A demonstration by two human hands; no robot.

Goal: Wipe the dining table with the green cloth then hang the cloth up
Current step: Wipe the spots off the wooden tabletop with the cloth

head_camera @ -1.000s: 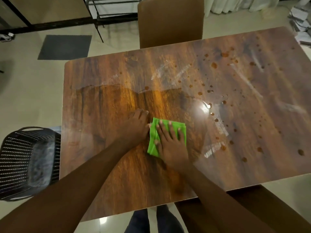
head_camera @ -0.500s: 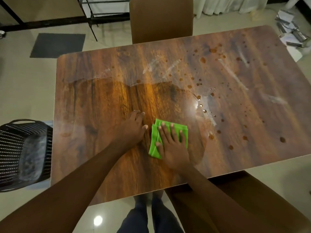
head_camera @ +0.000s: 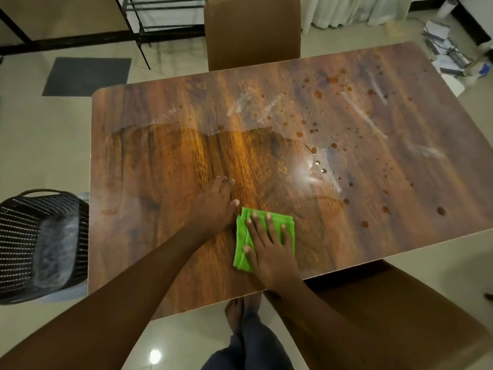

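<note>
The folded green cloth [head_camera: 241, 236] lies flat on the wooden dining table [head_camera: 149, 161], near its front edge. My right hand [head_camera: 269, 244] presses down on the cloth with straight, spread fingers and covers most of it. Just left of the cloth, my left hand [head_camera: 214, 202] rests flat on the bare tabletop, fingers together. The left part of the table looks darker and glossy. Brown drops and pale smears [head_camera: 317, 94] dot the middle and right part.
A brown chair [head_camera: 253, 30] stands at the far side and another [head_camera: 394, 311] at the near right corner. A black perforated basket [head_camera: 40, 244] sits on the floor to the left. A dark mat [head_camera: 85, 76], a black metal rack [head_camera: 160, 20] and papers [head_camera: 448, 54] lie beyond the table.
My right hand and the cloth have slid a little toward the table's front edge. The left hand has stayed flat beside the cloth. The camera view has shifted slightly.
</note>
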